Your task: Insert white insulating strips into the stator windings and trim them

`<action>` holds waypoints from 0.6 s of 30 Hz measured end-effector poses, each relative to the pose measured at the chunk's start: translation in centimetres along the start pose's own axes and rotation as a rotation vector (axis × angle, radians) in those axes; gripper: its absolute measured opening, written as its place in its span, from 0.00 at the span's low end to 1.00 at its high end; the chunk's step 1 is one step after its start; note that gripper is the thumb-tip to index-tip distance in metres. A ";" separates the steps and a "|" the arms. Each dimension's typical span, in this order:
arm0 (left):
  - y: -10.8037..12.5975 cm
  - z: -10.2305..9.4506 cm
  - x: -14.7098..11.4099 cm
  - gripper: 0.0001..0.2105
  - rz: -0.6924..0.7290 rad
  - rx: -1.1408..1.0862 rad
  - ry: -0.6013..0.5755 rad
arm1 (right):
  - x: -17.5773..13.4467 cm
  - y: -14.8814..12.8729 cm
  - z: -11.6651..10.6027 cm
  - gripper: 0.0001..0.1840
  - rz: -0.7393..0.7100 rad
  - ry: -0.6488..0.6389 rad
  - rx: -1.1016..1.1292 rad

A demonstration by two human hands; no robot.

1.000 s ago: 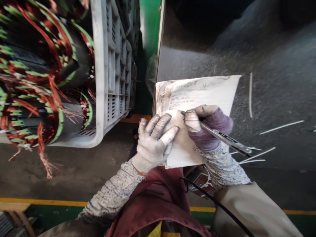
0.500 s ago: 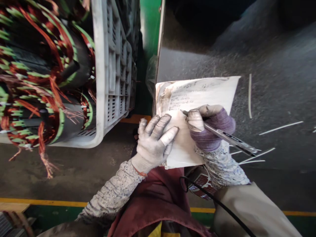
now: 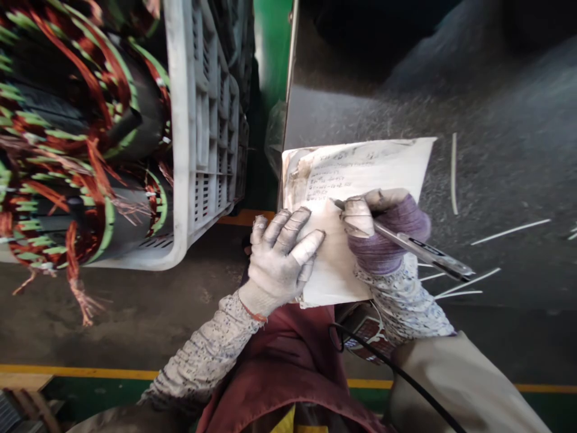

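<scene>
A worn notebook (image 3: 345, 264) with lines of handwriting on its upper part lies at the near left edge of the dark worktable. My left hand (image 3: 282, 255), in a whitish glove with taped fingertips, rests with spread fingers on the notebook's left side. In my right hand (image 3: 374, 219), gloved in purple with taped fingers, is a pen (image 3: 426, 252). Its tip meets the page just below the last written line, and its rear end slants down to the right. The gloved fingers partly cover the pen's front part.
To the left stands a white plastic crate (image 3: 180, 132) holding several motor stators (image 3: 76, 204) wound with copper wire. Thin pale strips (image 3: 454, 174) lie on the worktable (image 3: 496, 120) right of the notebook. A black cable (image 3: 396, 373) runs across my lap.
The pen's rear end has swung slightly right as the right hand writes. My left hand stays flat on the page. The whole view has shifted a little.
</scene>
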State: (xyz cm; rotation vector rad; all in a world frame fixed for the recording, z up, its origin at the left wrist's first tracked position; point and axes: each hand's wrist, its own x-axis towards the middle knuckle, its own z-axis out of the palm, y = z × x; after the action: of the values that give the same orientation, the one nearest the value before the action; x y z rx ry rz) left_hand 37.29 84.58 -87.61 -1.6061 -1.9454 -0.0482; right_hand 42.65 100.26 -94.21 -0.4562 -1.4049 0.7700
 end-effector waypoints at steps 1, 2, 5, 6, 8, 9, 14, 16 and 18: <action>0.0 0.0 0.0 0.13 0.000 -0.002 0.004 | 0.0 0.0 0.0 0.07 0.010 -0.003 0.000; 0.0 0.0 0.0 0.13 0.001 -0.004 0.007 | -0.1 0.0 0.0 0.07 0.017 -0.010 0.006; 0.0 0.0 0.0 0.13 -0.001 -0.006 0.005 | -0.1 0.1 0.1 0.07 0.071 0.045 0.047; 0.0 0.0 0.0 0.13 -0.002 -0.004 0.000 | -0.1 0.2 0.0 0.07 0.091 0.074 0.055; 0.0 0.0 0.0 0.13 -0.003 -0.004 -0.009 | 0.0 0.3 0.0 0.08 0.109 0.094 0.053; 0.0 0.0 0.0 0.13 -0.003 -0.005 -0.010 | 0.0 0.4 0.0 0.08 0.109 0.083 0.052; 0.0 0.0 -0.1 0.13 -0.007 -0.003 -0.008 | 0.2 0.3 -0.4 0.08 0.083 -0.005 0.047; 0.1 0.0 -0.1 0.13 -0.008 -0.006 -0.012 | 0.3 0.1 -0.5 0.08 0.068 -0.026 0.014; 0.0 0.0 -0.1 0.13 -0.006 -0.017 -0.013 | 0.4 -0.1 -0.4 0.09 0.060 -0.039 -0.022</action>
State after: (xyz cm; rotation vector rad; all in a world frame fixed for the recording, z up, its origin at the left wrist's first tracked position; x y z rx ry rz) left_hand 37.32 84.51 -87.68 -1.6156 -1.9642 -0.0568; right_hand 43.09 100.56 -93.96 -0.5051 -1.4426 0.8165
